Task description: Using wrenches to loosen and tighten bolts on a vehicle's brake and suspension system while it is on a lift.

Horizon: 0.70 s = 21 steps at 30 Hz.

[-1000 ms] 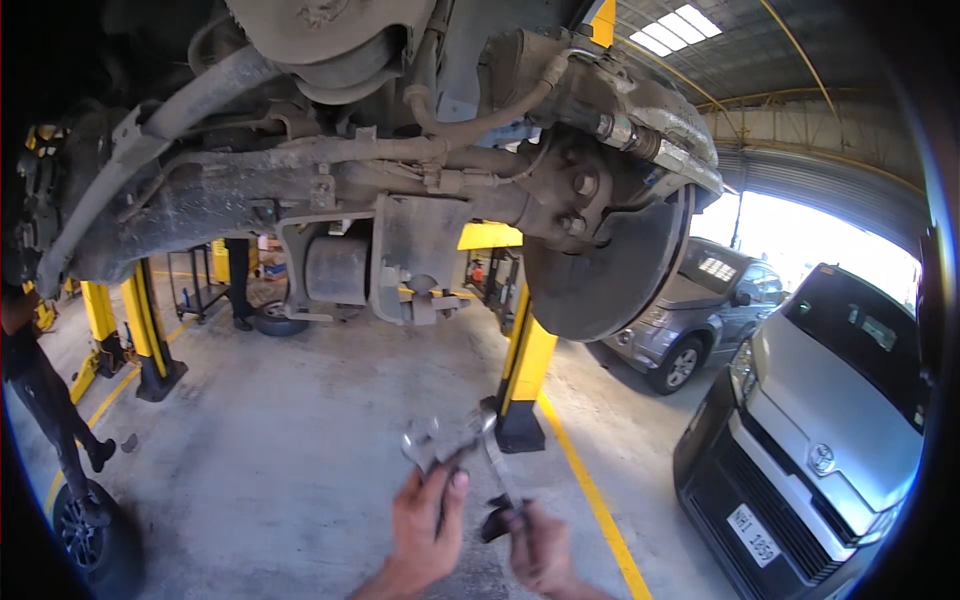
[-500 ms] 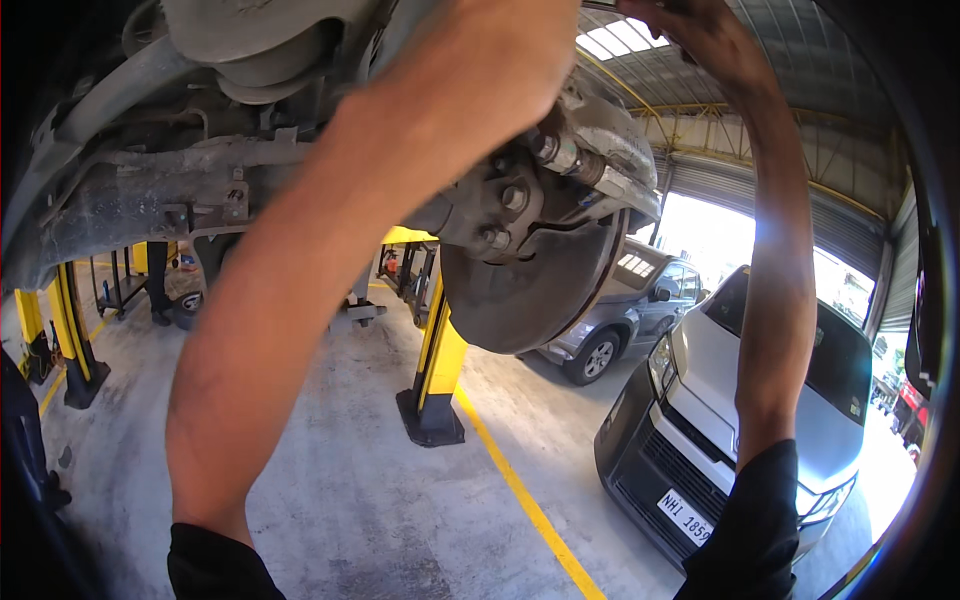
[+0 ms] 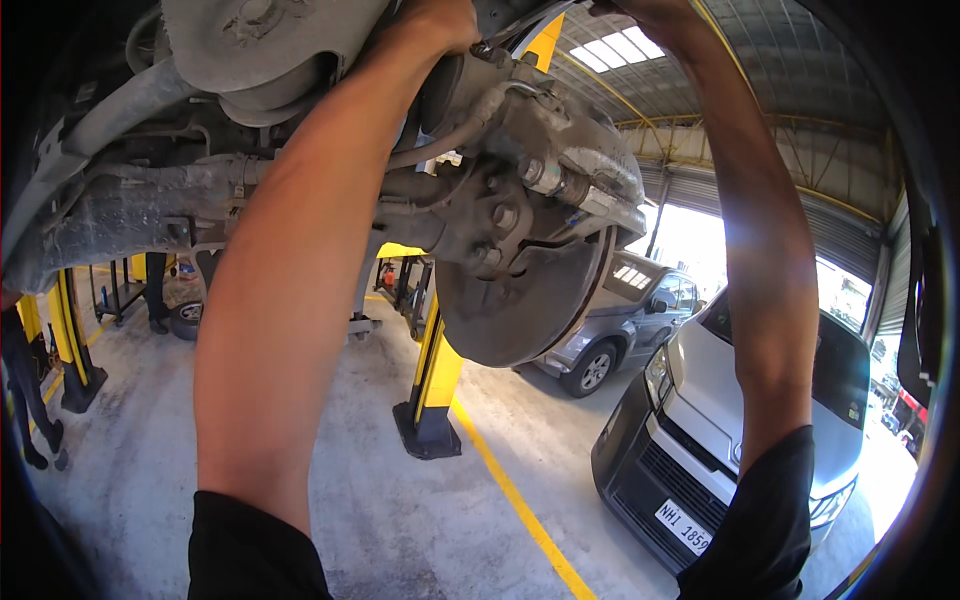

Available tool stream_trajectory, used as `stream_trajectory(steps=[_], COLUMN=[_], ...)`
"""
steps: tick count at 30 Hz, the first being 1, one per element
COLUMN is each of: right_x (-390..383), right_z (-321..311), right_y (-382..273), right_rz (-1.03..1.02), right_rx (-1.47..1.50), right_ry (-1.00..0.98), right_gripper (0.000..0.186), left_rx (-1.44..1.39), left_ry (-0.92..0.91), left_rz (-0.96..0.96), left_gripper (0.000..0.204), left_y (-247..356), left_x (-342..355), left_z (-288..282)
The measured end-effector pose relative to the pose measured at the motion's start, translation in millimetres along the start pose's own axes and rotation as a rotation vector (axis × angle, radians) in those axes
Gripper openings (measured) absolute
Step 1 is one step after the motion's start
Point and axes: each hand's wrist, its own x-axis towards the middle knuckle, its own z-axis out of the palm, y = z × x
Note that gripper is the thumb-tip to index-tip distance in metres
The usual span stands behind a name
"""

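Note:
My left hand (image 3: 438, 22) is raised to the top of the view, above the brake caliper (image 3: 592, 140) and behind the hub. Its fingers look curled, but what they hold is hidden. My right hand (image 3: 655, 12) is up at the top edge, right of the left one, mostly cut off, with its fingers out of sight. Below both hands hangs a worn brake disc (image 3: 510, 310) with the caliper on it. A rubber hose (image 3: 440, 150) curves beside my left forearm. A large round-bottomed suspension part (image 3: 265, 45) sits left of that arm.
A raised vehicle's axle (image 3: 130, 215) crosses the left side. A yellow lift post (image 3: 436, 385) stands behind the disc. A silver van (image 3: 690, 400) and a grey SUV (image 3: 625, 320) are parked to the right. Another person's legs (image 3: 25, 370) show at far left.
My left forearm has swung left and its hand has drawn back from over the caliper, uncovering hose and knuckle. My right hand has shifted slightly left and higher, partly out of view.

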Motion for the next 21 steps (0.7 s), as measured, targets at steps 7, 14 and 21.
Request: stream_trajectory(steps=[7, 14, 21], right_x=[16.8, 34.8, 43.4], right_z=[29.5, 46.5, 29.2], right_y=[-2.9, -0.7, 41.4], right_rz=[0.047, -0.026, 0.098], right_rx=[0.549, 0.799, 0.715], right_ry=[0.214, 0.072, 0.06], right_gripper=[0.028, 0.017, 0.02], left_rx=[-0.022, -0.148, -0.13], left_ry=[-0.047, -0.034, 0.047], left_rz=[0.028, 0.109, -0.01], left_gripper=[0.035, 0.025, 0.035], left_y=[-18.4, -40.9, -16.0], left_x=[13.9, 25.2, 6.5], left_z=[8.9, 16.1, 8.9])
